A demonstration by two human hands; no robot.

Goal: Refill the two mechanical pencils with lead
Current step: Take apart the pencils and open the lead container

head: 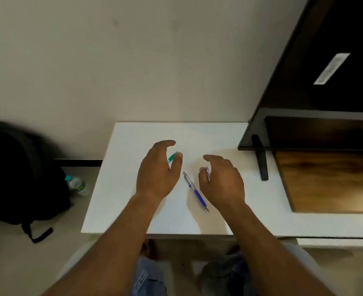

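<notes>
Judging by how things lie, the refill is only at its start: neither pencil looks opened. The left hand [158, 169] is curled, and the green pencil [173, 157] is pinched between its thumb and the fingers behind, only a short green stretch showing above centre of the frame. The right hand [223, 180] is curled too, thumb and fingers nipping a small pale purple thing [207, 170]. I take it for the lead case, though it is too small and blurred to be sure. Between the two hands the blue pencil [195, 191] lies untouched on the white bench [197, 133], slanting, its metal tip toward the lower right.

The step in hand looks like readying the green pencil for lead. Next, I'd guess, comes pulling off its cap or eraser end. That calls for a firm hold on the barrel with one hand and a fine pinch with the other, and the right hand is already occupied. The leads will be thin and brittle, so a light touch matters.

As for writing, a white sticker [332, 68] sits on the dark cabinet [304, 82] in the upper right, its print too blurred to read. A bottle [78, 184] with a green label, beside the black backpack [16, 171] at the left edge, is equally illegible. No brand shows on either pencil.
</notes>
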